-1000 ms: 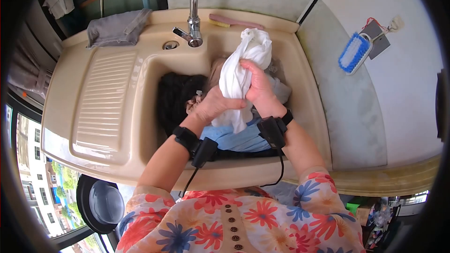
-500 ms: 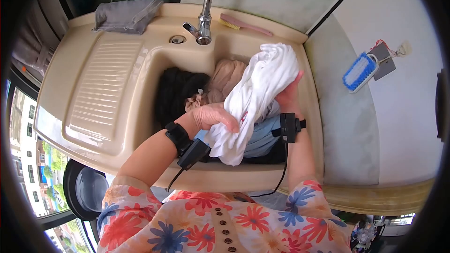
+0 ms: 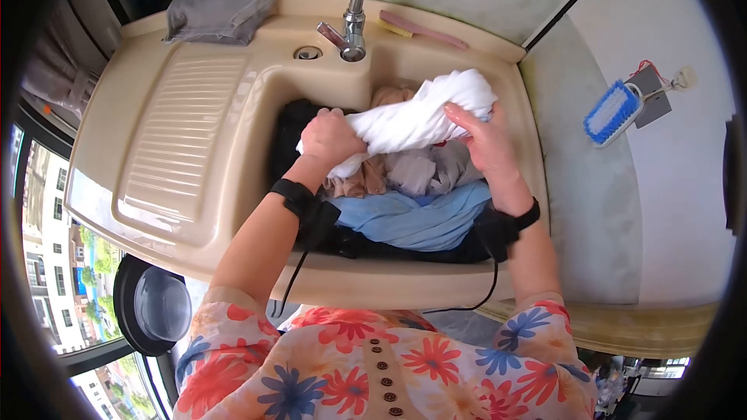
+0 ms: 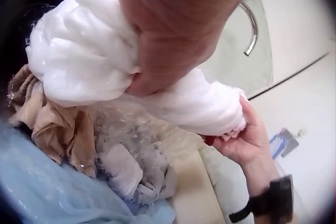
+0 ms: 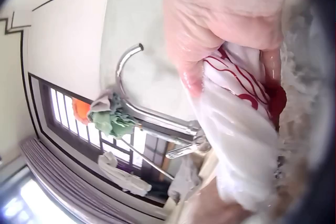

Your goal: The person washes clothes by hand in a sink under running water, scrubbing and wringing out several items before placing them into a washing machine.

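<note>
A wet, twisted white garment (image 3: 420,115) stretches between both hands above the sink basin. My left hand (image 3: 333,140) grips its left end, knuckles up, with a bunch of the cloth bulging past the fist in the left wrist view. At the other end my right hand (image 3: 490,140) holds the garment, thumb over the top and fingers beneath. A red printed pattern (image 5: 244,87) shows on the cloth in the right wrist view. Below lie a light blue garment (image 3: 420,218), tan cloth (image 3: 362,180), pale wet cloth (image 3: 416,171) and black cloth (image 3: 294,128).
The beige sink (image 3: 537,210) has a ribbed washboard (image 3: 179,120) on its left. A chrome faucet (image 3: 355,31) rises behind the basin. Along the back rim lie a grey cloth (image 3: 222,15) and a pink-handled brush (image 3: 426,31). A blue-and-white brush (image 3: 613,113) hangs on the right wall.
The white garment has swung from upright, through a slant, to nearly level and is twisted. My left hand has moved up and left and turned knuckles up; the right has moved right to the far end.
</note>
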`<state>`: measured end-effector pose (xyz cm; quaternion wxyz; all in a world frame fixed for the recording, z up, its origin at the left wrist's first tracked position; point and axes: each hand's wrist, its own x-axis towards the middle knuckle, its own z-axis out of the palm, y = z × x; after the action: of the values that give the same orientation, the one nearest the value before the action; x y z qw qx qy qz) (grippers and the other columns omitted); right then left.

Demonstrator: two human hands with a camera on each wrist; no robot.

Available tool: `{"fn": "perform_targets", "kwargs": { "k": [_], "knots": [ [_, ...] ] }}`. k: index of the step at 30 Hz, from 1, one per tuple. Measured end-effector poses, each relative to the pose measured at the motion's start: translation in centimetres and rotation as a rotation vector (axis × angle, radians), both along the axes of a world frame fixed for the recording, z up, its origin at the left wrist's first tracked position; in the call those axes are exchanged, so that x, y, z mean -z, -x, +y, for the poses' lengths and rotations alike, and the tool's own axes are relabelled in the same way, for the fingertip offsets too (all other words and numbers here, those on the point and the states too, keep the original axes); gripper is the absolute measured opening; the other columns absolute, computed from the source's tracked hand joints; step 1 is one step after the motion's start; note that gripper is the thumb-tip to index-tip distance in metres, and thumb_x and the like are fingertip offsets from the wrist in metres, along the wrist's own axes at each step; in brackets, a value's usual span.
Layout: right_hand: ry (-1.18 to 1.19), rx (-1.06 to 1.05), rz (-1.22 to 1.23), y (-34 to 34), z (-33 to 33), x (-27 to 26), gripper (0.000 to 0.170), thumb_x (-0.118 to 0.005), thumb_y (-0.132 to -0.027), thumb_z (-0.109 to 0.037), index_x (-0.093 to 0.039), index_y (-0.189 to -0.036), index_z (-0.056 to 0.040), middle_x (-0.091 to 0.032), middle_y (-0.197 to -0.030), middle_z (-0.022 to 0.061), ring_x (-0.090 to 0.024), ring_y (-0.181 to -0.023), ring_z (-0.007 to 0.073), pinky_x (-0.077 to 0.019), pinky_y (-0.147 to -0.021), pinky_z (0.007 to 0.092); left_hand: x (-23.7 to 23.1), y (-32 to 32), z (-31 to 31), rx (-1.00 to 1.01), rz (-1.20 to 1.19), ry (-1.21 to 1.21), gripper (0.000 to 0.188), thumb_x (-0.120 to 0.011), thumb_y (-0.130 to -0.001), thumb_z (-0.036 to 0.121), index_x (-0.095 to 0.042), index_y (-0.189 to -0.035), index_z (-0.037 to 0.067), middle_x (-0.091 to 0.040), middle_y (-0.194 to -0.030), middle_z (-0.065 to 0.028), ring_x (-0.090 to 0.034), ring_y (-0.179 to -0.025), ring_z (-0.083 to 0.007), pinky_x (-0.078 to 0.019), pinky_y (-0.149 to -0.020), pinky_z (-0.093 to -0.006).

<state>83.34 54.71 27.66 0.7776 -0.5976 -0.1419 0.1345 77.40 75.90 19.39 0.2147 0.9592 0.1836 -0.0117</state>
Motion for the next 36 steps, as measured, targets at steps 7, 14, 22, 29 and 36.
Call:
{"fn": "perform_targets", "kwargs": {
  "k": [7, 14, 22, 29, 36],
  "knots": [
    [-0.139, -0.005, -0.129, 1.7, 0.8, -2.2, 0.048, -0.066, -0.071, 0.004, -0.043, -0.114, 0.0034, -0.054, -0.106, 0.0128, -0.057, -0.094, 0.0206, -0.0513, -0.076, 0.0329, -1.1, 1.1, 2.9, -0.263, -0.328, 0.699, 0.058, -0.072, -0.055, 0.026, -0.055, -0.102, -0.003, -0.060, -0.099, -0.0151, -0.060, -0.090, -0.0261, -0.0477, -0.079, -0.0334],
    [-0.169, -0.109, 0.148, 1.9, 0.7, 2.7, 0.041, -0.063, -0.076, -0.003, -0.045, -0.114, -0.0022, -0.055, -0.105, 0.0094, -0.058, -0.093, 0.0201, -0.0528, -0.072, 0.0362, 0.2, 2.6, 2.6, -0.101, -0.504, 2.002, 0.045, -0.056, -0.066, 0.002, -0.049, -0.110, 0.001, -0.058, -0.098, -0.0068, -0.057, -0.088, -0.0181, -0.0458, -0.081, -0.0318],
    [-0.030, -0.251, 0.531, 3.1, 1.3, 7.8, 0.033, -0.062, -0.080, -0.019, -0.050, -0.107, -0.0056, -0.057, -0.099, 0.0064, -0.061, -0.084, 0.0225, -0.0550, -0.058, 0.0397, -3.5, 3.0, -2.5, -0.219, -0.606, 1.260, 0.029, -0.068, -0.075, 0.014, -0.056, -0.098, 0.001, -0.061, -0.089, -0.0042, -0.058, -0.077, -0.0120, -0.0482, -0.070, -0.0261],
    [0.062, -0.481, 0.006, 0.8, 2.6, 9.4, 0.025, -0.054, -0.082, -0.021, -0.053, -0.102, -0.0063, -0.057, -0.095, 0.0044, -0.059, -0.082, 0.0153, -0.0509, -0.065, 0.0316, -6.4, 6.3, -7.5, 0.213, -0.884, 0.092, 0.037, -0.070, -0.048, 0.013, -0.058, -0.082, 0.010, -0.054, -0.088, -0.0111, -0.054, -0.079, -0.0295, -0.0473, -0.065, -0.0368],
    [0.246, -0.661, 0.170, 0.5, 5.2, 3.4, 0.035, -0.060, -0.072, -0.016, -0.052, -0.103, -0.0016, -0.056, -0.091, 0.0039, -0.054, -0.082, 0.0108, -0.0461, -0.071, 0.0254, -6.1, 8.2, -9.3, 0.504, -0.858, -0.177, 0.022, -0.064, -0.052, 0.016, -0.054, -0.071, 0.014, -0.046, -0.075, -0.0056, -0.049, -0.070, -0.0224, -0.0422, -0.051, -0.0319]
  ]
}}
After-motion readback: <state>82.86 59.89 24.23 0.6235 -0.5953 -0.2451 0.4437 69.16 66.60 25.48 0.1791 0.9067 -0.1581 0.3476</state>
